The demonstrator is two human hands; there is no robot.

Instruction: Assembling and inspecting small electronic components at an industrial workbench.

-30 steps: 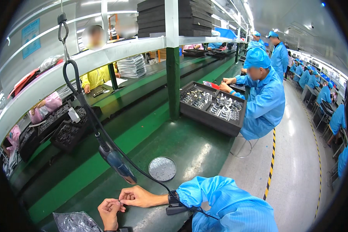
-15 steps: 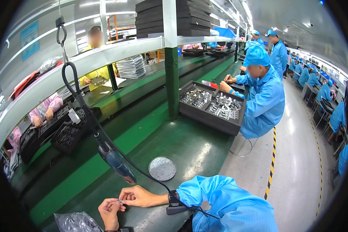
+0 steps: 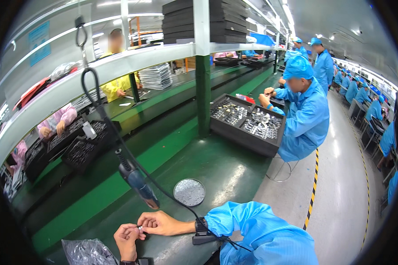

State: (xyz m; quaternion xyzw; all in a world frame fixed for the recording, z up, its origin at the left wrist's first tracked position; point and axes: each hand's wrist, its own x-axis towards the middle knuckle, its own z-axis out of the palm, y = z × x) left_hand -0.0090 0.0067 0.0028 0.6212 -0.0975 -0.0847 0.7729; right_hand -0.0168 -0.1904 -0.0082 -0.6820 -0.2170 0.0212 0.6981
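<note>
My left hand [image 3: 127,242] and my right hand [image 3: 162,223] meet low in the view. Between their fingertips is a small silvery piece [image 3: 140,228], pinched from both sides; its exact kind is too small to tell. Just beyond them a dark electric screwdriver [image 3: 138,184] hangs on a cable, its tip pointing down toward the bench. A round shallow tray [image 3: 174,194] full of tiny shiny pieces lies on the green bench, past my right hand. Beside my left hand is a clear plastic bag [image 3: 87,252] with dark contents.
A black two-part box [image 3: 245,141] of metal parts stands at the bench's far end, by a seated co-worker [image 3: 303,110] in blue. A green post [image 3: 203,97] carries a white shelf. The screwdriver cable [image 3: 172,196] crosses over my right wrist. Black trays [image 3: 82,154] stand across the line.
The whole view has shifted slightly, with the scene sitting a little further right and lower. My hands still pinch the small piece, which now looks brighter.
</note>
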